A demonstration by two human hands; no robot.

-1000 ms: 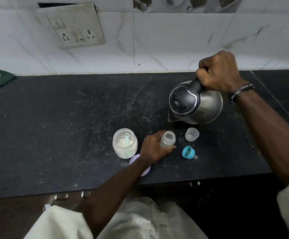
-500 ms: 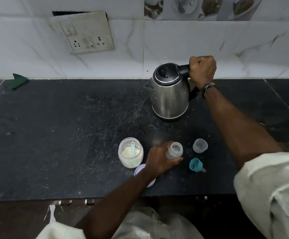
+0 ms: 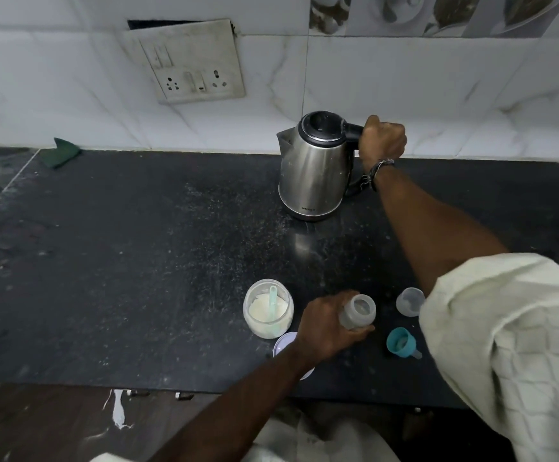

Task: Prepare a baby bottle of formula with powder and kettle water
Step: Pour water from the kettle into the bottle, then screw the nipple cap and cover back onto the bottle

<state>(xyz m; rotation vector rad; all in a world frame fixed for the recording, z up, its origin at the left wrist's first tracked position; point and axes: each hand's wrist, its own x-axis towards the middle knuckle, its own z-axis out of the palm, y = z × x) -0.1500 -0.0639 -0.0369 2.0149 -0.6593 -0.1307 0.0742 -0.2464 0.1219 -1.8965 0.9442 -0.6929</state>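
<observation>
- the right hand point(image 3: 383, 140), upper right of centre, is clamped round the black handle of the steel kettle point(image 3: 314, 168); a second ago that kettle was tipped near the bottle, and now it stands upright at the back of the dark counter point(image 3: 121, 245) by the tiled wall.
- the left hand point(image 3: 326, 325), lower centre, has its fingers curled round the baby bottle point(image 3: 358, 311), which stands open-mouthed on the counter where it stood before.
- judging by this, the pour is over and capping or shaking comes next; how much the bottle holds i cannot tell.
- just left of the bottle, an open jar point(image 3: 268, 308) holds white powder with a pale green scoop point(image 3: 273, 303) standing in it.
- its lid point(image 3: 284, 341) lies half hidden under the left wrist.
- right of the bottle, a clear cap point(image 3: 409, 301) looks empty, and the teal teat ring point(image 3: 401, 341) lies just below it, not yet fitted.
</observation>
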